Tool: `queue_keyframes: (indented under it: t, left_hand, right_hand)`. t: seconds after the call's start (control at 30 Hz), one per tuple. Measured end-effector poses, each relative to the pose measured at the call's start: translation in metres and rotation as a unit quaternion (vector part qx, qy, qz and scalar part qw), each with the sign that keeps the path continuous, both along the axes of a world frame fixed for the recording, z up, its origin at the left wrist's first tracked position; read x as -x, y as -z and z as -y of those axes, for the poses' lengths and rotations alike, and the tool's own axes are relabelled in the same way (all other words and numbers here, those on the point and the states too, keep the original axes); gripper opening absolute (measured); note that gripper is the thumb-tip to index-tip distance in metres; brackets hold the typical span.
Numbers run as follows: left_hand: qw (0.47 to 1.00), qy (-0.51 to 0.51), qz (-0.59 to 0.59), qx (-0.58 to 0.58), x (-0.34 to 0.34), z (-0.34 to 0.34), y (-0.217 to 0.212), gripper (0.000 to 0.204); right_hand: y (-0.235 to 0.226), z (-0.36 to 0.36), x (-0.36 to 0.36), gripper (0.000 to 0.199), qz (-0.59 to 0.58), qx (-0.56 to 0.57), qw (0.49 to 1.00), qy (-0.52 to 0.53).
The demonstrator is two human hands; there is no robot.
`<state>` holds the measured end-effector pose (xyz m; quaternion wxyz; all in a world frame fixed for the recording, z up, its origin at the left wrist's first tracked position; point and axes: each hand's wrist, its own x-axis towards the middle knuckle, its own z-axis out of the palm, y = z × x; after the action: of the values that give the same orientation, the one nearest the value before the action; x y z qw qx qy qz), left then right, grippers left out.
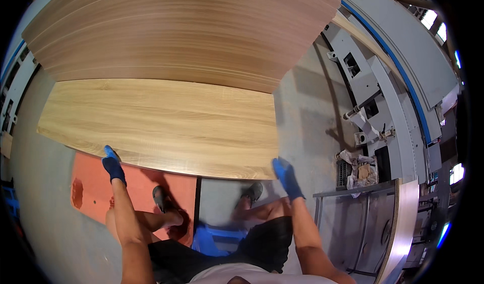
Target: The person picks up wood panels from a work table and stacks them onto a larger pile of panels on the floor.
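— Where's the panel?

— I've got the light wood panel point(161, 122) centre frame, held flat above the floor point(307, 127) by its near edge. The left hand point(113, 165) clasps that edge at 8 o'clock, the right hand point(286, 175) clenches the corner at 5.

— How far along?

— I'd judge it lifted but not yet set down. The darker stack point(186, 32) lies at 12, its edge over the panel's far side; the machine point(393, 97) stands at 3.

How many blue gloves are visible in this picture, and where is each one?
2. One on the left hand, gripping the wooden board at its near left edge; one on the right hand, at its near right corner.
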<state>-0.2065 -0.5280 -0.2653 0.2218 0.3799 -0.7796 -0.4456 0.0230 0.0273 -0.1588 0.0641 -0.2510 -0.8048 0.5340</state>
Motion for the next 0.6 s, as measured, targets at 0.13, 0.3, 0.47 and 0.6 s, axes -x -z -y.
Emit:
queue_keyframes:
  t: [0.13,0.3,0.47,0.6]
  left_hand:
    - [0.996,0.021,-0.024,-0.088,0.004,-0.010,-0.026,0.052]
    - [0.964,0.020,-0.093,-0.249,0.013,0.008,-0.030,0.046]
    - [0.957,0.040,-0.113,-0.263,0.018,0.018,-0.023,0.045]
    - [0.987,-0.025,-0.073,-0.140,0.018,0.018,-0.022,0.049]
  right_hand:
    - [0.026,0.031,0.018,0.034,-0.052,-0.047,0.996,0.055]
    - [0.021,0.045,0.026,0.032,-0.061,-0.170,0.983,0.010]
    - [0.021,0.049,0.026,0.037,-0.007,-0.189,0.981,0.038]
    - [0.026,0.055,0.028,0.045,-0.008,-0.179,0.981,0.074]
